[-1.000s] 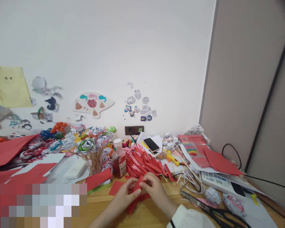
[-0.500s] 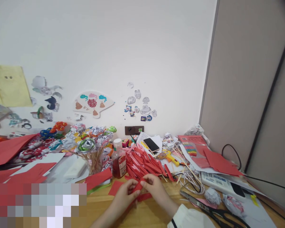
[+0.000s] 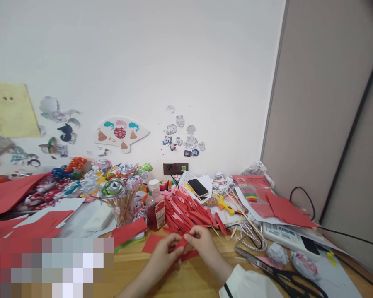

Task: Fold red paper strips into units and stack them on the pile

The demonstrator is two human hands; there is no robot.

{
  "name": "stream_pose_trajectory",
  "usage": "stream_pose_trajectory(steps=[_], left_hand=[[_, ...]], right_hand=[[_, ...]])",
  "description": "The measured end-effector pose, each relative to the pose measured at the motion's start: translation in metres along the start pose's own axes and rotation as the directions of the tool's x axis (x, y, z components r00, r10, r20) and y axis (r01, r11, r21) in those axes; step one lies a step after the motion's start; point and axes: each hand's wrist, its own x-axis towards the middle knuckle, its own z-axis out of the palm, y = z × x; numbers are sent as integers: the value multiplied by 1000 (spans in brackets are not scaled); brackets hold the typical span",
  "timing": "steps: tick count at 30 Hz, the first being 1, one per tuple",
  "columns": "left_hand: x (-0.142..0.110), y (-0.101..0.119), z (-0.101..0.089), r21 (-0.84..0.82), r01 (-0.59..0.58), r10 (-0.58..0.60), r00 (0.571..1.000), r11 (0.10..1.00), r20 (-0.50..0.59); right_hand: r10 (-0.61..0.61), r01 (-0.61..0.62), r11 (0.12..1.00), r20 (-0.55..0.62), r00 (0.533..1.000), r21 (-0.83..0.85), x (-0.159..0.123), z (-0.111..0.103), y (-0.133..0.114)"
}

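Note:
Both hands work on one small folded red paper piece [image 3: 183,245] just above the wooden tabletop [image 3: 199,281]. My left hand [image 3: 164,254] pinches its left side with fingers pressed together. My right hand [image 3: 202,244] grips its right side, fingers curled; a white sleeve shows at the wrist. A red strip [image 3: 189,255] lies under the hands and a flat red square [image 3: 151,243] sits just left of them. Right behind the hands rises a heap of folded red paper strips [image 3: 186,211].
A red-labelled bottle [image 3: 155,207] and a jar of paper flowers on sticks [image 3: 119,194] stand at the left. A phone [image 3: 197,187], yellow glue gun [image 3: 225,205], scissors [image 3: 279,275], a calculator [image 3: 290,238], crumpled paper balls and red sheets [image 3: 287,212] fill the right.
The hands have shifted slightly up and away while folding; the red piece between them looks smaller and tighter, and more of the strip under them shows.

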Motion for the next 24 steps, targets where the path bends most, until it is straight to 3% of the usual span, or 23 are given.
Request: stream_pose_trajectory(steps=[4,10,24], left_hand=[[0,1,0,-13,6,-6,1000,1000,7],[-1,-4,-3,-23,146,-143,985,989,100],[-2,0,-6,-7,219,-219,974,976,57]], right_hand=[[-15,15,999,-2,1000,36,1,-1,2],[-7,4,992,19,1000,124,-1,-4,-4],[46,-31,978,-70,996,204,5,-12,-6]])
